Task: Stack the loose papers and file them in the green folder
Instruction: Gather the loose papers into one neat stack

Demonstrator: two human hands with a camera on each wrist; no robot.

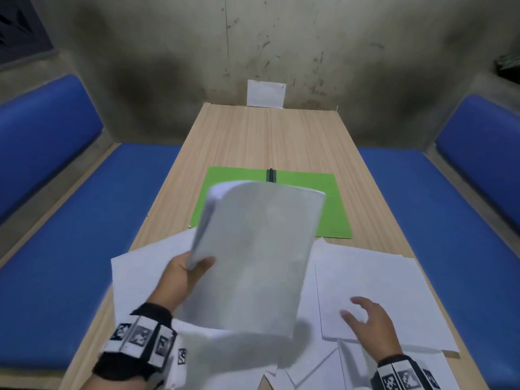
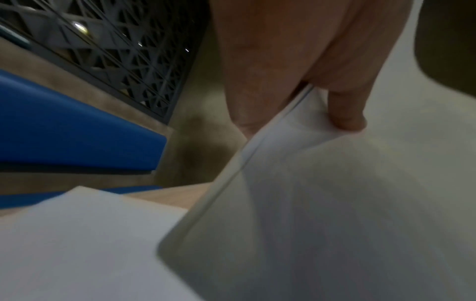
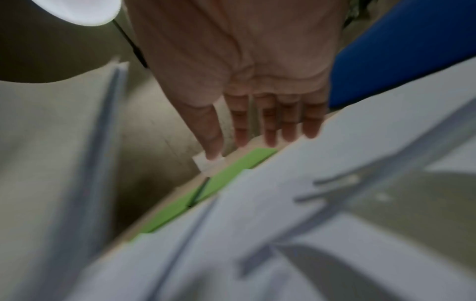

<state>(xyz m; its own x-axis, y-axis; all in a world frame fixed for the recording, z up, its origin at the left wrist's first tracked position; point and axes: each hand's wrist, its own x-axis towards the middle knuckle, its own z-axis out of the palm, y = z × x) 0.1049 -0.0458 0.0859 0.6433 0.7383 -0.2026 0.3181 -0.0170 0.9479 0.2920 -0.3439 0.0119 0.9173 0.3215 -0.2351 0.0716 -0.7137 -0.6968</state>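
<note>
My left hand (image 1: 188, 268) grips a thin stack of white papers (image 1: 253, 257) by its left edge and holds it tilted above the table; in the left wrist view the thumb (image 2: 345, 116) presses on the stack (image 2: 322, 203). The green folder (image 1: 332, 209) lies open and flat behind it, its dark spine clip (image 1: 270, 175) at the far edge. Loose white sheets (image 1: 374, 282) are spread over the near table. My right hand (image 1: 365, 319) hovers open just above those sheets, fingers (image 3: 270, 130) straight and spread. The folder (image 3: 206, 193) shows beyond them.
The wooden table (image 1: 270, 136) runs away to a stained wall, where a small white card (image 1: 266, 94) leans. Blue padded benches (image 1: 84, 235) (image 1: 450, 235) flank both long sides. More loose sheets (image 1: 140, 271) overhang the near left of the table.
</note>
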